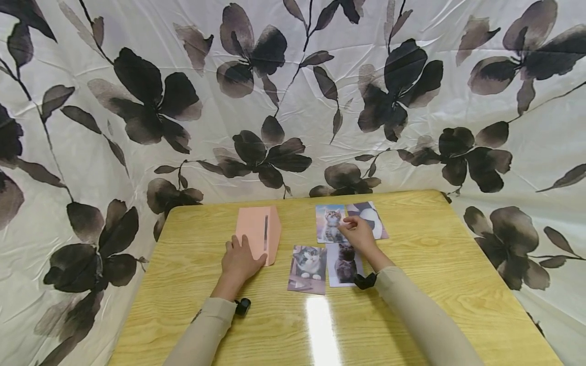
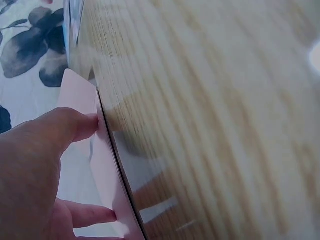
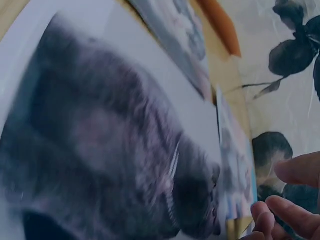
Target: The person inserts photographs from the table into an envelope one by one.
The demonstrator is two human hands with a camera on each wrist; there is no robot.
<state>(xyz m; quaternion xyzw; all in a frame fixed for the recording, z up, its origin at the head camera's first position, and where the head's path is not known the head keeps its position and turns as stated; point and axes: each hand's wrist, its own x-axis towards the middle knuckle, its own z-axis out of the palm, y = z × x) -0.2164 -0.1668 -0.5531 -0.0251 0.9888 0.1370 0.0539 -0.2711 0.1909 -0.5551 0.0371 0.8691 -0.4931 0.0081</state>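
A pink envelope (image 1: 251, 229) with a dark slit near its right side lies on the table. My left hand (image 1: 242, 258) rests on its lower part, fingers spread; the left wrist view has the thumb (image 2: 75, 125) touching the pink paper. My right hand (image 1: 359, 235) hovers over the cat cards, its thumb and fingers apart with nothing between them in the right wrist view. Nearest to it are a tabby kitten card (image 1: 330, 223) and a partly hidden purple-grey card (image 1: 377, 221). Below lie a dark grey cat card (image 1: 345, 264) and a grey-and-white cat card (image 1: 308, 269).
The yellow wood-grain table (image 1: 403, 315) carries everything and mirrors a bright light near its front. A white cloth (image 1: 311, 86) with dark flowers hangs behind and at both sides. A black band device (image 1: 364, 281) sits on the right wrist, another (image 1: 243, 306) on the left.
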